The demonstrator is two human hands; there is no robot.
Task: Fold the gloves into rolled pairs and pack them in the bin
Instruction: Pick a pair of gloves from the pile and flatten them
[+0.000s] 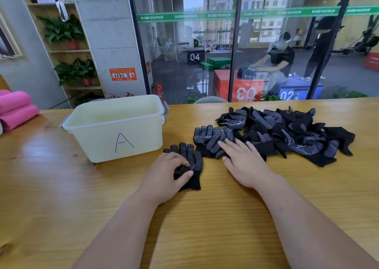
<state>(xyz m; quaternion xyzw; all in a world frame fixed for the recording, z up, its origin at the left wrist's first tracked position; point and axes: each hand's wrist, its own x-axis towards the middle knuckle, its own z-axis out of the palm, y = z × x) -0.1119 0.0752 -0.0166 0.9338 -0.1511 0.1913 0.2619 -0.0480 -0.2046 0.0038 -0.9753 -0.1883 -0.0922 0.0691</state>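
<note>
Across the lower view spreads a wooden table (205, 217), with both bare forearms reaching over it from the near edge. On its left half stands the bin (98, 137), a pale cream plastic tub with an open top and a blue letter A (124, 142) drawn on its near wall. To the right of the bin, well apart from it, lies the pile of gloves (287, 133): black knit gloves with white grip dots, tangled and overlapping, none of them rolled. At the far left edge of the table sit pink rolls (16, 110), stacked one on the other.

The right hand (244, 162) lies flat with straight, spread fingers, palm down, its fingertips resting on the flat glove (209, 139) at the near left end of the pile. That glove is spread dot side up, its fingers pointing away from the person.

The left hand (168, 174) is curled over the single glove (193, 160), which lies on the table by itself just beside the bin's near right corner. Its fingers and thumb pinch the dotted palm, bunching the fabric, while the glove's fingers fan out past the knuckles and the cuff points toward the person.
</note>
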